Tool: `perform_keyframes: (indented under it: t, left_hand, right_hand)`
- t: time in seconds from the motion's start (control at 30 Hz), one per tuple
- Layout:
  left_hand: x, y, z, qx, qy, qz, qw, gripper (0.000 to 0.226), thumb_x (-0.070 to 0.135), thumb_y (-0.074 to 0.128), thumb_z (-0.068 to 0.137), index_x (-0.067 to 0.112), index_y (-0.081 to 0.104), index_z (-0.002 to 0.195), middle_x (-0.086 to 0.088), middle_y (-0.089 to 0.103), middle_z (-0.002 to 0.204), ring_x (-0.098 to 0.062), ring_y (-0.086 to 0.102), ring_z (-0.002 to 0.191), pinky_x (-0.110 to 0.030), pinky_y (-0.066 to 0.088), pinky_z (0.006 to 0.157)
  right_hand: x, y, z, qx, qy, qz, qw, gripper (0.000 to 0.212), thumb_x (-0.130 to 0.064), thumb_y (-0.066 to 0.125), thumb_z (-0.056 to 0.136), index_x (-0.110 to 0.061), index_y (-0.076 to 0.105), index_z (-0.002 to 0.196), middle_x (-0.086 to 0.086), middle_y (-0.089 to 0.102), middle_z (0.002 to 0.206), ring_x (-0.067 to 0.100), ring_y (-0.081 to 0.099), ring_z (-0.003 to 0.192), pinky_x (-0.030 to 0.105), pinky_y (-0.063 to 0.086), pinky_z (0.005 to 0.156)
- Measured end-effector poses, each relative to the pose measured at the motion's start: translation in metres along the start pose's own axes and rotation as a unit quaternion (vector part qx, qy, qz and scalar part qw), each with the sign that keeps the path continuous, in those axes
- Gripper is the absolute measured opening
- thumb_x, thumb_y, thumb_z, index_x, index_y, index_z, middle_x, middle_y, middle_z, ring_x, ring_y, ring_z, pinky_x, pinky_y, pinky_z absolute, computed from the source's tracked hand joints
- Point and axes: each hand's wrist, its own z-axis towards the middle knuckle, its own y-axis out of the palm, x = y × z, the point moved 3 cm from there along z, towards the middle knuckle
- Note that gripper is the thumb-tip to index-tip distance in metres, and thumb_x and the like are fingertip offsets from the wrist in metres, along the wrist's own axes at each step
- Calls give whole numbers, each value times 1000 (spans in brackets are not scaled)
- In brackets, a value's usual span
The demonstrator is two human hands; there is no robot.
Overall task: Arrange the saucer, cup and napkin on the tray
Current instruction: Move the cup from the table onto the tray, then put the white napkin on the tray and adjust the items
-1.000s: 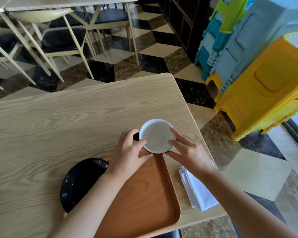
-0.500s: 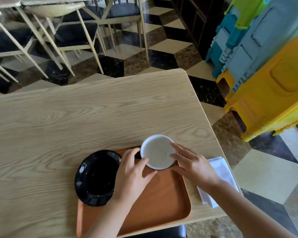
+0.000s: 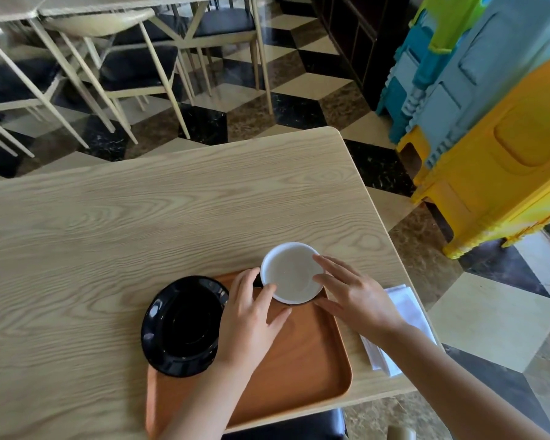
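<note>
Bright daylight from the right, soft shadows; glare spots on black saucer (image 3: 185,325); wide-angle bending at edges, chairs (image 3: 115,68) slightly blurred.

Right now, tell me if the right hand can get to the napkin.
Probably yes: the napkin lies on the table directly under the right hand's wrist, uncovered, though that hand touches the cup.

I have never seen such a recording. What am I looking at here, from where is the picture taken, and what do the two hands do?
No machine here: a person works with bare hands. The camera sits on the person's head and looks down at a wooden table. On it lies an orange tray. A black saucer rests on the tray's left edge, partly overhanging. The left hand and right hand have their fingers around a white-lined cup at the tray's far corner. A folded white napkin lies on the table, right of the tray.
</note>
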Motion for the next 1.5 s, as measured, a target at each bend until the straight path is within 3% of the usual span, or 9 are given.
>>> perform_keyframes:
  t: [0.13,0.27,0.5,0.67,0.97,1.1,1.23,1.33,1.5]
  left_hand:
    - [3,0,-10,-49,17,38,998,67,53,51,81,13,46,134,-23,42,141,-36,35,134,-42,32,106]
    - [16,-8,-21,-78,27,68,994,74,56,33,87,18,16,147,-18,23,153,-30,20,141,-44,29,107]
    - [84,2,-46,-117,130,22,984,57,45,40,87,16,43,135,-12,45,143,-25,37,134,-46,43,99]
    - [125,38,-63,-206,183,56,960,61,48,36,77,26,44,134,-10,51,138,-21,43,130,-45,47,95]
    - [129,60,-69,-242,207,62,946,79,52,71,62,24,45,131,-14,52,137,-21,48,127,-39,50,88]
    - [131,59,-68,-221,197,60,953,54,48,52,73,26,52,122,-14,52,137,-19,48,127,-32,49,90]
    - [129,52,-70,-214,132,-87,964,47,41,32,83,19,46,122,-13,35,148,-22,36,135,-31,37,102]
    - [125,42,-66,-207,-17,-283,936,47,40,37,87,15,51,123,-4,48,138,-14,46,125,-22,38,102]
    - [115,25,-57,-172,-266,-547,774,25,14,61,86,27,55,107,3,64,113,-5,59,107,-19,48,90]
  right_hand:
    - [-6,3,-5,-13,11,-38,999,38,-29,60,77,-10,63,110,11,53,135,29,46,126,48,44,97]
    - [-18,0,-18,-22,51,-55,997,49,-38,41,83,-13,57,122,12,48,139,28,39,131,51,35,101]
    - [2,-16,-80,27,226,-6,974,46,-19,71,77,-9,58,120,19,52,133,35,47,123,52,44,96]
    - [34,-19,-128,-30,361,6,932,57,-15,67,78,-9,47,131,20,40,142,39,41,125,48,42,97]
    - [36,-27,-135,-69,383,8,921,41,-22,58,85,-22,53,126,3,50,137,27,47,118,38,46,91]
    - [39,-38,-130,2,418,90,904,31,-5,56,83,-19,68,108,5,64,119,28,55,104,34,45,83]
    - [36,-50,-127,29,425,140,894,31,2,56,83,-17,71,102,1,67,106,15,54,79,16,36,65]
    - [21,-62,-120,66,397,165,900,33,6,59,79,-17,73,97,-7,62,97,12,54,73,0,38,63]
    - [-9,-78,-106,97,347,243,901,41,7,62,77,-30,72,91,-11,65,95,3,58,78,2,43,63]
